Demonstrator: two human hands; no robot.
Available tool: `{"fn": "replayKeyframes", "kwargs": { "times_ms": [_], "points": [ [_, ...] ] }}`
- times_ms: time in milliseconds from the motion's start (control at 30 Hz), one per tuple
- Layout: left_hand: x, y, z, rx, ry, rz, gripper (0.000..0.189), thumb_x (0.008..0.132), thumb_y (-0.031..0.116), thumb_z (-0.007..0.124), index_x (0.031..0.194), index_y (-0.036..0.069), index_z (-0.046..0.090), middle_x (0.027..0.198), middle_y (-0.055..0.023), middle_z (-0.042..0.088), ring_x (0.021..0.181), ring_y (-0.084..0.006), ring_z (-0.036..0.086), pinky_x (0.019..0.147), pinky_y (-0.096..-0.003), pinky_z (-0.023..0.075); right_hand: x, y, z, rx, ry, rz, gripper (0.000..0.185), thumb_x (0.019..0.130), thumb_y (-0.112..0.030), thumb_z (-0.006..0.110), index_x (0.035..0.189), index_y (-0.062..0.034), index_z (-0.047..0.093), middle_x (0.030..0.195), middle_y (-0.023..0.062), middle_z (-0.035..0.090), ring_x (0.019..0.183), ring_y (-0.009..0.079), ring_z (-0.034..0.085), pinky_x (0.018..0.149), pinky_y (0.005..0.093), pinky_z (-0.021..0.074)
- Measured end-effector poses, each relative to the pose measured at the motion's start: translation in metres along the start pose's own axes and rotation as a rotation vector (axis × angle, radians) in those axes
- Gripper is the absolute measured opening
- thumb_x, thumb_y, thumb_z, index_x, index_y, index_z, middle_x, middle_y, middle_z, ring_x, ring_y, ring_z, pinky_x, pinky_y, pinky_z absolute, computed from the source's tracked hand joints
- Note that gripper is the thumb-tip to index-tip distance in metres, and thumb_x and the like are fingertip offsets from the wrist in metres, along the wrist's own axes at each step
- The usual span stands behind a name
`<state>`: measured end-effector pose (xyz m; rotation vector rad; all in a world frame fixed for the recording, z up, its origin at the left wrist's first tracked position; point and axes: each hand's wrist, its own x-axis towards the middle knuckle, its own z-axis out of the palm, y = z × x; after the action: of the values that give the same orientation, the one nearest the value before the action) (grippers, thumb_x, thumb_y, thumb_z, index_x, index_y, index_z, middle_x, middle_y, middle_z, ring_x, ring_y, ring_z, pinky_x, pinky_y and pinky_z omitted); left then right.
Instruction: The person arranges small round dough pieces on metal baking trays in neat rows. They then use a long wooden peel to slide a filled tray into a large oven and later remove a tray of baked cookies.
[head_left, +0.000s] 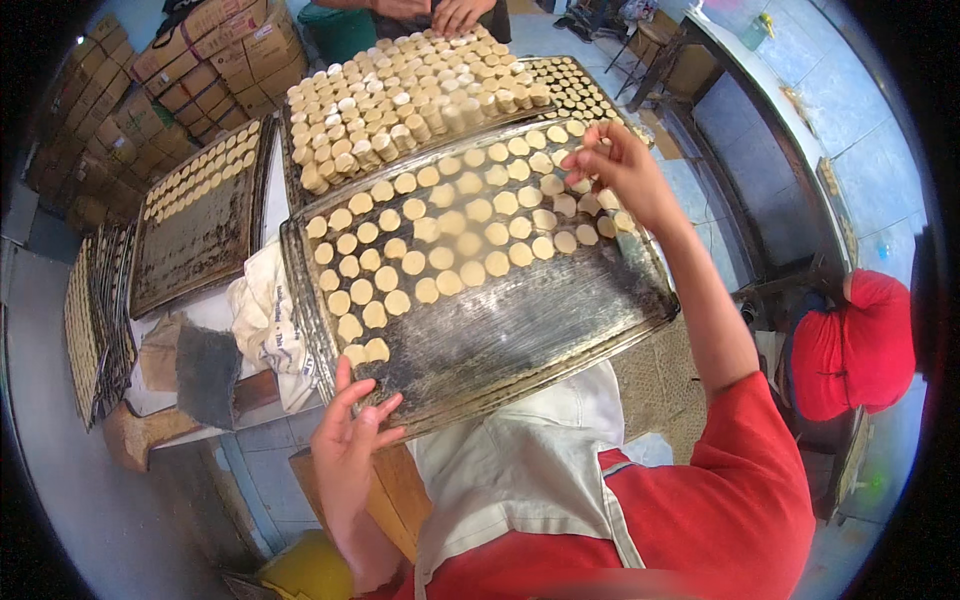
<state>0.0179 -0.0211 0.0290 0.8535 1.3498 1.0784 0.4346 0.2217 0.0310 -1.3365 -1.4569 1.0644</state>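
Before me lies a dark metal baking tray (495, 330) with rows of flat, round dough discs (448, 282) across its far half and down its left side. My left hand (355, 420) is at the tray's near left corner, fingers spread, holding nothing. One of its fingertips is at or very near the dough disc (377, 349) closest to me. Over the far right of the tray, my right hand (624, 171) hangs with fingers bent above the rows. Whether a disc sits between those fingertips is unclear.
Stacked dough discs (412, 105) crowd a board beyond my tray, where a co-worker's hands (457, 13) reach in. Left are a partly filled tray (202, 240), a cloth sack (266, 322) and upright trays (97, 322). Cardboard boxes (247, 64) stand behind. A person in red (855, 349) is right.
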Motion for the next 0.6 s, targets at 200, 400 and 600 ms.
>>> {"fn": "replayKeyframes", "kwargs": {
  "times_ms": [200,400,600],
  "points": [
    [-0.002,0.009,0.015,0.003,0.055,0.123,0.035,0.111,0.009,0.061,0.144,-0.003,0.063,0.172,-0.0240,0.043,0.111,-0.0295,0.080,0.079,-0.0316,0.0684,0.146,0.042,-0.051,-0.552,0.102,-0.123,0.053,0.104,-0.048,0.075,0.125,0.0004,0.079,0.110,0.0175,0.081,0.102,0.0239,0.075,0.091,0.0406,0.0569],
    [-0.007,0.010,0.026,0.059,0.008,0.163,0.035,0.110,0.007,0.062,0.143,-0.004,0.063,0.169,-0.0257,0.047,0.107,-0.0274,0.080,0.079,-0.0318,0.0663,0.225,0.084,-0.035,-0.813,-0.044,-0.087,0.072,0.103,-0.062,0.070,0.144,-0.0025,0.071,0.132,0.0222,0.078,0.120,0.0359,0.075,0.108,0.0458,0.0558],
    [-0.011,0.010,0.027,0.050,0.031,0.146,0.034,0.110,0.008,0.062,0.141,-0.004,0.064,0.163,-0.0254,0.053,0.105,-0.0280,0.080,0.078,-0.0325,0.0659,0.226,0.083,-0.044,-0.790,-0.233,-0.013,0.069,0.092,-0.056,0.084,0.131,0.0000,0.076,0.127,0.0214,0.078,0.113,0.0323,0.073,0.101,0.0443,0.0546]
  ]
}}
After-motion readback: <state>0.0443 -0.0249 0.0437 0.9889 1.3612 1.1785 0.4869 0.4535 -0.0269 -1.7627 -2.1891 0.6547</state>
